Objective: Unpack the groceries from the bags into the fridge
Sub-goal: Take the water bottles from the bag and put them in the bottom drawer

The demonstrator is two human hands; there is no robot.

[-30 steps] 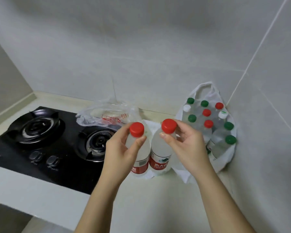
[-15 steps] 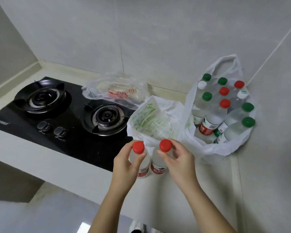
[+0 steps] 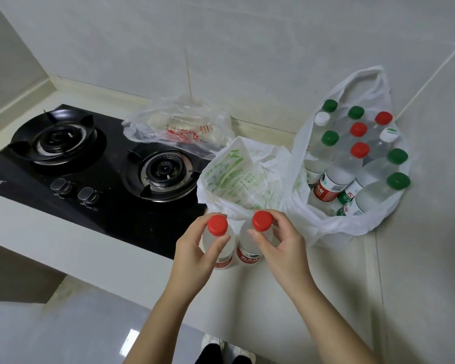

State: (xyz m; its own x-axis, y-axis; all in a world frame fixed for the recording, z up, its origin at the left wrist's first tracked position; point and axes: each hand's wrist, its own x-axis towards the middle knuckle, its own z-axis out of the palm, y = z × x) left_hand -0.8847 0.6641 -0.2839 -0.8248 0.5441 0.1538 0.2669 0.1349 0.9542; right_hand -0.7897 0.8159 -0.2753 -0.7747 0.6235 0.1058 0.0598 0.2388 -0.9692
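White plastic carrier bag (image 3: 336,228), 3 o'clock: wall hides lower bodies of the clear capped bottles (image 3: 343,166) inside. Black glass gas hob (image 3: 132,214): cut off at 9 o'clock edge. Two red-capped clear plastic bottles (image 3: 246,248), 6 o'clock: label print too small to read.

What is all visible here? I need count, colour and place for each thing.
Counter: one, off-white, under everything.
Gas stove: one, black, left.
Right bag: one, white, counter corner.
Bagged bottles: ten, clear; five green caps, three red, two white; inside right bag.
Middle bag: one, white with green print, beside stove.
Clear bag: one, red print, stove's back edge.
Held water bottles: two, clear with red caps, before the bags.
Left hand: one, grips left held bottle.
Right hand: one, grips right held bottle.
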